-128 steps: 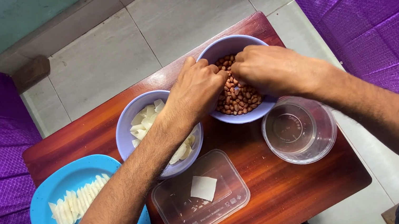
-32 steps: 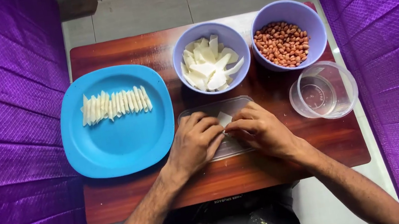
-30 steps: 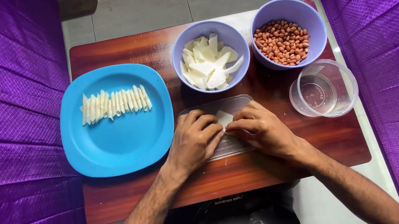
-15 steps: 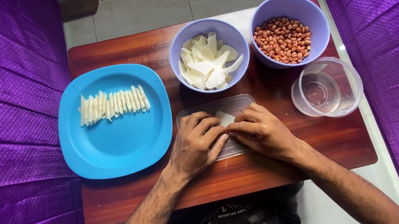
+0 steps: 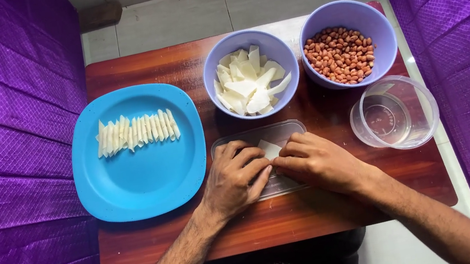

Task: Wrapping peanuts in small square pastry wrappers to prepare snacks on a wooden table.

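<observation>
wooden table (image 5: 157, 238) | grey tiled floor (image 5: 215, 9) | purple quilted walls (image 5: 6, 155)

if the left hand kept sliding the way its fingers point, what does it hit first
The left hand points up and to the right, so it would first meet the small white sheet at its fingertips, then probably the right hand pressed close beside it. Height above the clear tray is hard to judge.

The blue plate (image 5: 140, 166) is the landmark — on its upper half lies a row of folded white wrappers (image 5: 136, 132). Right of the plate stands a lilac bowl of loose white wrappers (image 5: 251, 74); farther right, a lilac bowl of peanuts (image 5: 347, 45). Below the peanut bowl — a clear plastic tub (image 5: 395, 113). All rest on a small wooden table (image 5: 158, 244).
</observation>
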